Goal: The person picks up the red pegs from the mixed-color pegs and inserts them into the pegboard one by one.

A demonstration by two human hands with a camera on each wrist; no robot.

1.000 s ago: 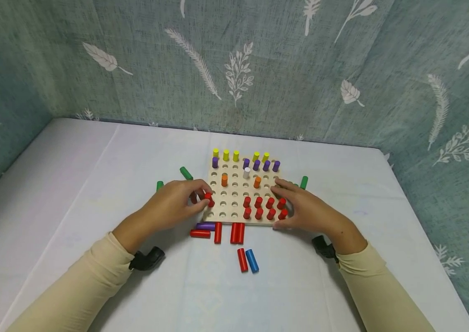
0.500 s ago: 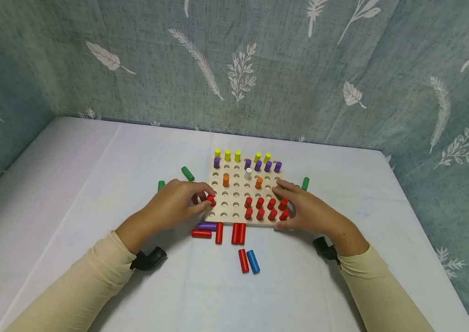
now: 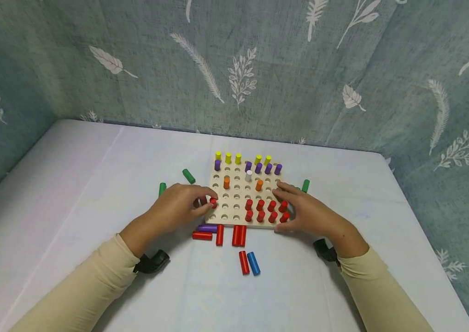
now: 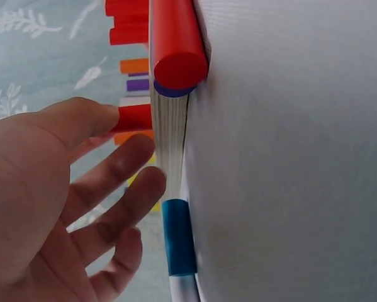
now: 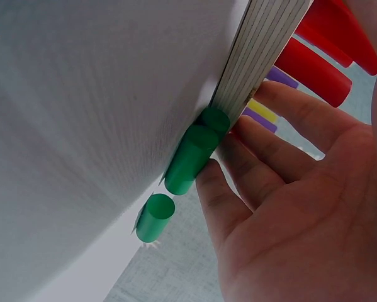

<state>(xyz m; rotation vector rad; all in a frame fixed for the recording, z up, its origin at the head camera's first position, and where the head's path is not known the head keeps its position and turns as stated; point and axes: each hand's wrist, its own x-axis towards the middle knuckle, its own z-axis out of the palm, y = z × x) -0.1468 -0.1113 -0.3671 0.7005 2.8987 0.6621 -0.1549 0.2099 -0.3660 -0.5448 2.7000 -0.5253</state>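
Note:
My left hand (image 3: 179, 206) is at the left edge of a pale wooden pegboard (image 3: 230, 211). Between thumb and index finger it pinches a red peg (image 4: 135, 118), which stands against the board's face in the left wrist view; its lower end is hidden. The other fingers spread loosely beside the edge. My right hand (image 3: 308, 210) rests along the board's right side, thumb by the front corner and fairly straight fingers against the side. Two short rows of red pegs (image 3: 260, 204) stand in the board close to that hand.
Yellow pegs (image 3: 238, 158), purple pegs (image 3: 258, 168), orange pegs (image 3: 226, 182) and a white peg (image 3: 249, 175) stand in the board. In front lie several red pegs (image 3: 219, 235), a purple peg (image 3: 207, 228) and a blue peg (image 3: 253, 263). Green pegs (image 3: 189, 175) lie at both sides.
The pinched red peg has gone from tilted to sitting lower at the board's left edge, my left hand shifting slightly with it. My right hand holds its place; the head view has shifted slightly.

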